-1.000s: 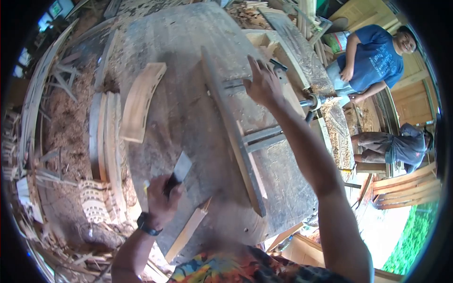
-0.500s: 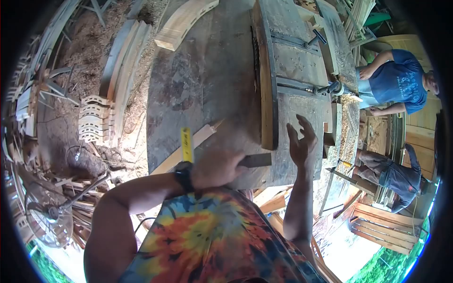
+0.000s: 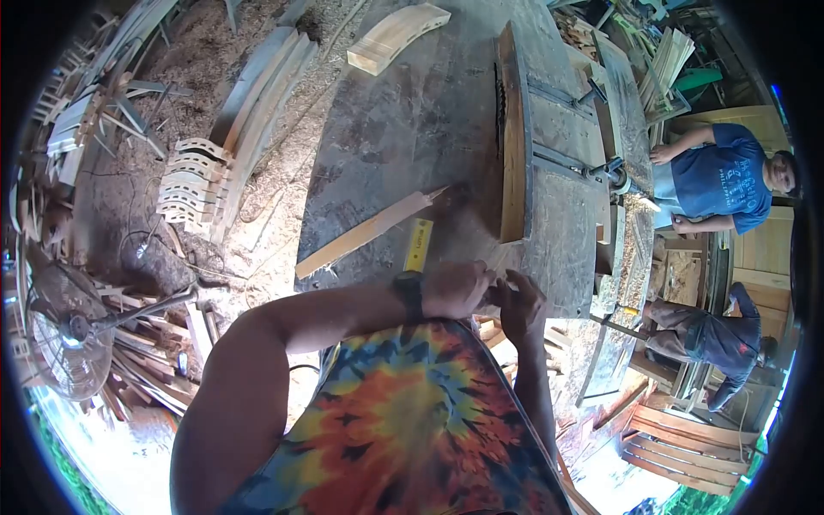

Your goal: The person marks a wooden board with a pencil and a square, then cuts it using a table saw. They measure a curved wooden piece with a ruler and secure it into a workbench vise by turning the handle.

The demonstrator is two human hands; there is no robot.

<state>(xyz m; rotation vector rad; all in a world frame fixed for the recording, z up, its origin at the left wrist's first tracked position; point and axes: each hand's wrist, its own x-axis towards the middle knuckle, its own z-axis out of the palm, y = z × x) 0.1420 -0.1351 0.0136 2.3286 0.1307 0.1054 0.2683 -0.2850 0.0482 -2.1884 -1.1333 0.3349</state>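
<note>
My left hand (image 3: 457,288) and my right hand (image 3: 518,302) are together at the near edge of the worktable (image 3: 369,146), both with fingers curled in. Whatever lies between them is hidden, and I cannot tell what it is. A dark band (image 3: 408,296) circles my left wrist; a yellow strip with dark print (image 3: 419,245) sticks out past it over the table. Beyond that lies a narrow wood offcut (image 3: 365,232) with a splintered tip. Ahead of my right hand, an upright wooden fence board (image 3: 513,137) runs away along the table, with a dark toothed saw blade (image 3: 499,107) beside it.
A curved wood block (image 3: 399,36) rests at the table's far end. Metal clamps (image 3: 562,161) brace the fence. On the left floor are stacked slotted wood pieces (image 3: 193,184) and a fan (image 3: 70,330). Two people (image 3: 725,176) are at the right, near a slatted wooden piece (image 3: 687,446).
My left hand has moved right and my right hand has come in to meet it, its fingers now curled. The dark flat piece seen in my left hand no longer shows. The view has shifted.
</note>
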